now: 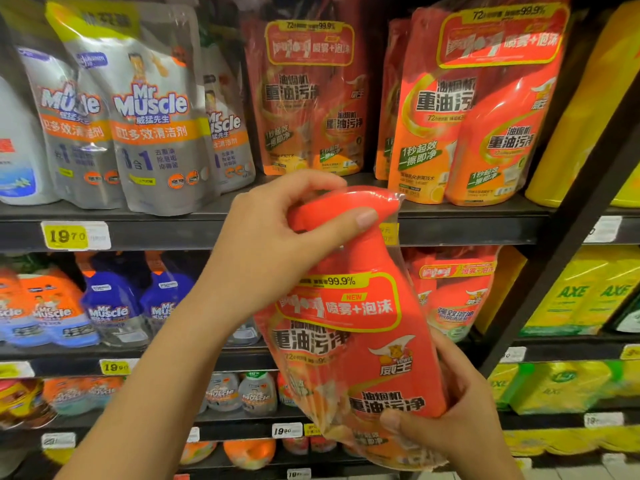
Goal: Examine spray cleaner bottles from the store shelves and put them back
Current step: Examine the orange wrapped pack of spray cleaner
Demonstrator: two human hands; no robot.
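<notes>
Store shelving fills the frame in front of you, dark boards stacked with cleaning products. At the upper left stand grey Mr Muscle refill pouches, and below them a yellow price tag reading 19.70 sits on the shelf edge. On the row underneath, left of centre, you can see blue Mr Muscle spray bottles.

Your left hand comes up from the lower left and is clenched around the trigger head of the red spray cleaner pack, thumb lying along the front of the nozzle, fingers curled over the top. That pack is off the shelf, held in the middle of the frame in front of the shelves, tilted so its top leans left and its base swings toward the lower right. It is wrapped in clear film with a yellow-bordered red label showing "99.9%" and "NEW".

Your right hand cups the pack's base from beneath at the lower right, thumb pressed on the front, fingers wrapped behind.

Behind, at the upper centre and upper right, matching orange-red twin packs stand on the shelf. At the far right edge sit yellow AXE packages, past a dark upright post.
</notes>
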